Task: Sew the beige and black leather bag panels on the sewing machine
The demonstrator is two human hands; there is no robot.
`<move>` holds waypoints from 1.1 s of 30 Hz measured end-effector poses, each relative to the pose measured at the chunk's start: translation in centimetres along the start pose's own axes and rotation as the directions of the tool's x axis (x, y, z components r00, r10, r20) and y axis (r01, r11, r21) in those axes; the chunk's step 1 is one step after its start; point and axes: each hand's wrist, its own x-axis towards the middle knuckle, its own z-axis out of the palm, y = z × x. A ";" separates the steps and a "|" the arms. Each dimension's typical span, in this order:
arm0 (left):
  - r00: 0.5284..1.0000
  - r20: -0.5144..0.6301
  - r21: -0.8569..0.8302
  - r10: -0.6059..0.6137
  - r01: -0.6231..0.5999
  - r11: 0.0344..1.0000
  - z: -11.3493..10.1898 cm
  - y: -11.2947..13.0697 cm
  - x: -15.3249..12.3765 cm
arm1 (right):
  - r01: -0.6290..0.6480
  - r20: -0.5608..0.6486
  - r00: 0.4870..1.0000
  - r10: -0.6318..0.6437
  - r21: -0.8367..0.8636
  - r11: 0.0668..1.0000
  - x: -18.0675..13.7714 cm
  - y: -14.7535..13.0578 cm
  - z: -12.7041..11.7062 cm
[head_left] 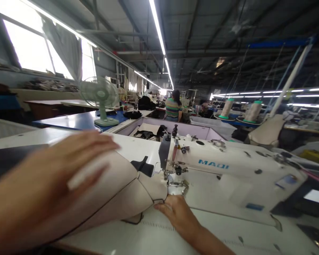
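The white table carries a sewing machine and beige fabric.

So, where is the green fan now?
The fan stands upper left in the head view, on the blue table, beyond the left hand, left of the sewing machine.

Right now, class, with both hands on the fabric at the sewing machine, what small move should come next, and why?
Probably slide the beige fabric a little to the right, under the presser foot. Its corner lies just beside the foot, the right hand has a grip on its near edge there, and the left hand lies flat on top to steer.
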 end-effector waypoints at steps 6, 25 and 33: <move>0.989 -0.005 0.152 0.151 -0.148 0.977 10.1 12.7 -2.9 | -0.010 -0.109 0.994 0.006 -0.039 0.999 -0.3 -0.3 0.4; 0.946 0.121 0.016 0.300 -0.304 0.952 10.2 11.6 -2.2 | 0.351 -0.212 0.858 -0.468 -0.423 0.835 -0.7 1.8 2.2; 0.929 0.076 0.016 0.361 -0.363 0.932 12.4 13.7 -4.3 | 0.452 -0.087 0.829 -0.552 -0.477 0.754 -2.0 2.9 3.2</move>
